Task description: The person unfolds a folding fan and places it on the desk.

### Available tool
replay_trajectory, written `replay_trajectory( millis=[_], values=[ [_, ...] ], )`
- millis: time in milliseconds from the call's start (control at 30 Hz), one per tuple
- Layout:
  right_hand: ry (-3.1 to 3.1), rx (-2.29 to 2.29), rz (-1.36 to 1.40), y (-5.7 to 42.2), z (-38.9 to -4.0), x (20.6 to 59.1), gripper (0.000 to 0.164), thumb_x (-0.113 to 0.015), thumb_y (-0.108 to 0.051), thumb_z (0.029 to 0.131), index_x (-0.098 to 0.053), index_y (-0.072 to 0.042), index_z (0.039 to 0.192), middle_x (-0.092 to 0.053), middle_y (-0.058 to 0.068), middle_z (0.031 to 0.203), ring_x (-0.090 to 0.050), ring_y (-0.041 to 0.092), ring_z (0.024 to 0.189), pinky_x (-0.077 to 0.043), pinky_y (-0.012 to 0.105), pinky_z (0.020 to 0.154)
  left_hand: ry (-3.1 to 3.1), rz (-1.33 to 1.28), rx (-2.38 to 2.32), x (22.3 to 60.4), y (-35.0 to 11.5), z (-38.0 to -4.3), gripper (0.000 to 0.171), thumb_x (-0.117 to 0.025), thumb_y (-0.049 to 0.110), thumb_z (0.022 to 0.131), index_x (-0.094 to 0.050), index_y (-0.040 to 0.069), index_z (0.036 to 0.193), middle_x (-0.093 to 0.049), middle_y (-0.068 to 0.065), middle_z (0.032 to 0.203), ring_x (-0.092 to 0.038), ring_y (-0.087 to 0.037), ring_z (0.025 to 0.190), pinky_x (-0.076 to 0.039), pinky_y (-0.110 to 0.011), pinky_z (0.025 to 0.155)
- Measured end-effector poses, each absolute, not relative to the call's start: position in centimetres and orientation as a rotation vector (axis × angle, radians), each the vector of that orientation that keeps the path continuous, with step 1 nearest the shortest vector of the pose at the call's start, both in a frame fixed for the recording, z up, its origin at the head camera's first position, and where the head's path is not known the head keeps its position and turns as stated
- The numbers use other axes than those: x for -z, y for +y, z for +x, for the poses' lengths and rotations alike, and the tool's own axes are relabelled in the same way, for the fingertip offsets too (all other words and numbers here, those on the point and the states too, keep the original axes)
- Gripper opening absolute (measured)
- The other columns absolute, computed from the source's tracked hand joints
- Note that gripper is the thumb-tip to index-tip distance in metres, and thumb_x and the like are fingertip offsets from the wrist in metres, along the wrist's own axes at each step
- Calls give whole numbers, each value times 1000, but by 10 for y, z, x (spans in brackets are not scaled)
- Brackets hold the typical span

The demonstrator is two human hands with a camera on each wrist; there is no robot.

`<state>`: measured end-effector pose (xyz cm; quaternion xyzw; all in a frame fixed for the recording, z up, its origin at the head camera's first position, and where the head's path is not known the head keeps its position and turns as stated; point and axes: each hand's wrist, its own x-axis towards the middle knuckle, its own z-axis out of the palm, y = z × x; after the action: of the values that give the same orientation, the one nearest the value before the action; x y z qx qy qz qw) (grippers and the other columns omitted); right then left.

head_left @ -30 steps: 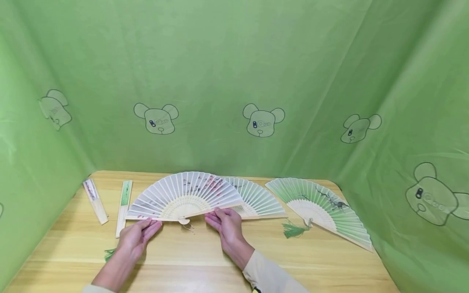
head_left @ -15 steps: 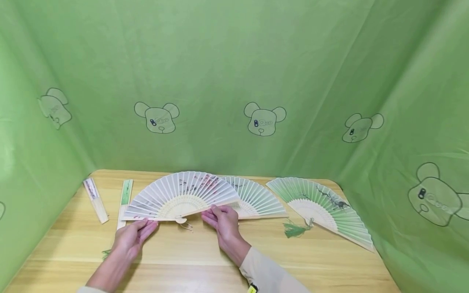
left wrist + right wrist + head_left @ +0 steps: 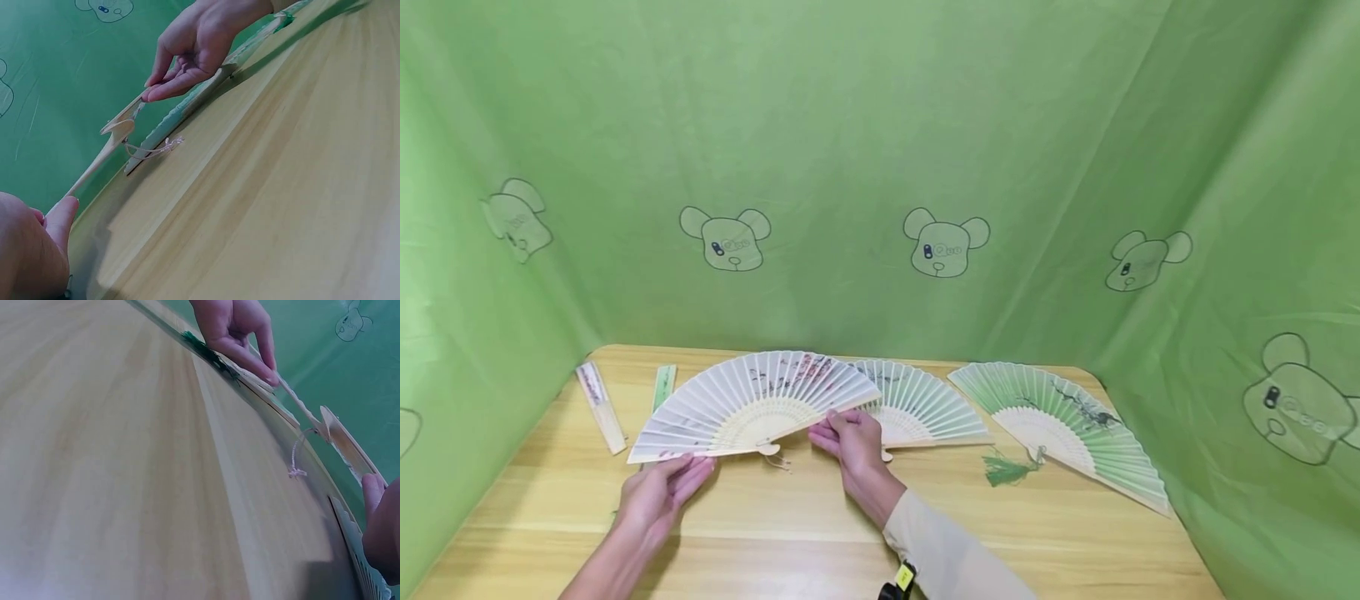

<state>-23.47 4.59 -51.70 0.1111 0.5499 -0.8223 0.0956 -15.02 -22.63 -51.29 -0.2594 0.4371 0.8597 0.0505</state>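
A white folding fan [image 3: 760,392] with red and dark blossoms is spread wide between my two hands, raised off the table. My left hand [image 3: 655,496] pinches its left guard stick. Over on the right, my right hand [image 3: 853,446] pinches the other guard stick, its thumb on top. A short pink cord [image 3: 153,150] dangles from the pivot in the left wrist view. Behind the right hand lies an open pale-green fan [image 3: 925,408], partly covered by the white one. A closed green fan [image 3: 664,383] is mostly hidden behind the white fan and left hand.
At the right, an open green fan [image 3: 1075,417] with a dark branch print lies with its green tassel [image 3: 1006,468] on the wooden table [image 3: 790,542]. A closed white-and-purple fan [image 3: 601,408] lies far left. Green curtains [image 3: 850,125] with bear heads enclose the table.
Both hands have shifted left with the white fan, whose left end has dipped slightly. More of the pale-green fan shows, and the closed green fan is more covered.
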Motion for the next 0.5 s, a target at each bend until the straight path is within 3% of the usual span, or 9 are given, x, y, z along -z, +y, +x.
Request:
replay_trajectory(
  millis=[267,500],
  values=[
    [1677,2352,328,42,-243,518,15,-59,-2,102,-59,12,110,-71,17,94,-78,24,84,-70,37,89,1341,-775,-2624,514,-230,-141,32,-46,1,107,-71,12,90,-81,-9,89,-80,-18,93,-65,-31,101],
    [1710,2302,355,38,-249,522,15,-60,-2,101,-61,11,109,-72,18,91,-78,23,80,-71,37,85,1398,-733,-2605,515,-233,-138,31,-45,2,107,-71,12,94,-81,-8,92,-80,-17,95,-64,-31,102]
  ],
)
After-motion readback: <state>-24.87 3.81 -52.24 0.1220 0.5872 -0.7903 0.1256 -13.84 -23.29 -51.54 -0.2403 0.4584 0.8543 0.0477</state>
